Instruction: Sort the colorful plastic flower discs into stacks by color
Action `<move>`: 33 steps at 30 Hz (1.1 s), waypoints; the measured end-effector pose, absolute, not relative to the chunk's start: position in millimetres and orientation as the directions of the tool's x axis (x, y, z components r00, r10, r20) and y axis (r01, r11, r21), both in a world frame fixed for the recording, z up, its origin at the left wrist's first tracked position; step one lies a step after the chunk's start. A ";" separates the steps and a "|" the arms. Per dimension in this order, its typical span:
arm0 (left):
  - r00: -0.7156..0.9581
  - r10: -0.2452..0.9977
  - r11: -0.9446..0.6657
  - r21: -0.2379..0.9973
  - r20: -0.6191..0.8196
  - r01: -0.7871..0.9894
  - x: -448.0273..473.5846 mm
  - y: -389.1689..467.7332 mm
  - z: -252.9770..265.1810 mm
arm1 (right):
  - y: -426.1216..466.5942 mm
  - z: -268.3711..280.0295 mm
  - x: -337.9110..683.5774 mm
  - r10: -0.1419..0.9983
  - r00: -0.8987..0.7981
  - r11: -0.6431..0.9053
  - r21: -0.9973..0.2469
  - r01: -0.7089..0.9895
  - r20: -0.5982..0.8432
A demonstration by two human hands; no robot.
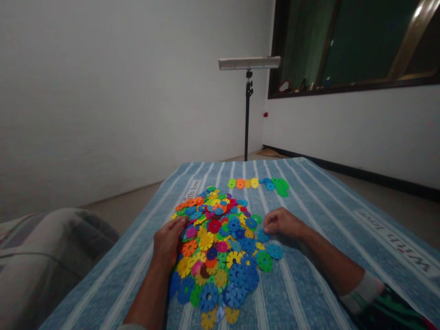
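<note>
A heap of flower-shaped plastic discs (215, 226) in many colours spreads over the striped cloth between my hands. My left hand (168, 238) rests against the heap's left side, its fingers stretched onto the discs and not closed around any. On the other side, my right hand (283, 222) is closed, with thumb and fingers pinched together just above a blue disc (263, 235) at the heap's right edge. Whether anything is between those fingertips is hidden. Nearer to me lie a green disc (264, 261) and a light blue disc (275, 251).
Beyond the heap, a row of discs holds a light green piece (232, 184), a yellow piece (254, 183) and a green cluster (281, 187). Blue striped cloth (330, 220) covers the table. A lamp on a stand (247, 110) rises behind; a draped fabric shape (58, 261) is at left.
</note>
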State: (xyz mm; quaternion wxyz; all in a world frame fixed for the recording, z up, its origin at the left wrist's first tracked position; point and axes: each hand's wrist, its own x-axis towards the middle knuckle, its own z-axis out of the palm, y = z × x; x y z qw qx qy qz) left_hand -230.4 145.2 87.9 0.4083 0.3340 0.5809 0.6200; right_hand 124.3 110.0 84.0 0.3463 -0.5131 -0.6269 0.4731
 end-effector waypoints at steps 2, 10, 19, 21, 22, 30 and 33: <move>-0.441 0.896 0.006 0.995 -0.049 -0.098 -231.9 145.8 86.5 | 127.9 94.5 140.9 0.983 -0.181 0.023 -0.948 0.318 -0.037; -0.454 0.891 0.020 1.000 -0.023 -0.010 -238.1 148.4 81.5 | 223.1 117.5 201.0 0.959 0.163 0.019 -0.627 0.779 0.232; -0.463 0.886 0.032 0.999 -0.011 0.037 -235.4 144.7 84.0 | 259.2 111.1 201.2 0.973 0.144 -0.078 -0.329 0.941 0.180; -0.459 0.888 0.048 0.998 -0.026 0.038 -234.0 143.3 86.3 | 261.2 111.5 200.8 0.974 0.155 -0.097 -0.316 0.944 0.165; -0.458 0.889 0.051 0.998 -0.028 0.038 -233.4 142.8 87.0 | 261.8 111.8 200.9 0.974 0.161 -0.107 -0.308 0.946 0.158; -0.473 0.880 0.037 0.999 -0.031 0.004 -231.4 145.7 82.0 | 249.1 118.8 197.3 0.971 0.175 -0.129 -0.257 0.958 0.165; -0.468 0.883 0.014 1.000 -0.013 -0.002 -231.7 147.6 79.4 | 228.4 121.0 186.4 0.988 0.051 -0.010 -0.267 0.964 0.147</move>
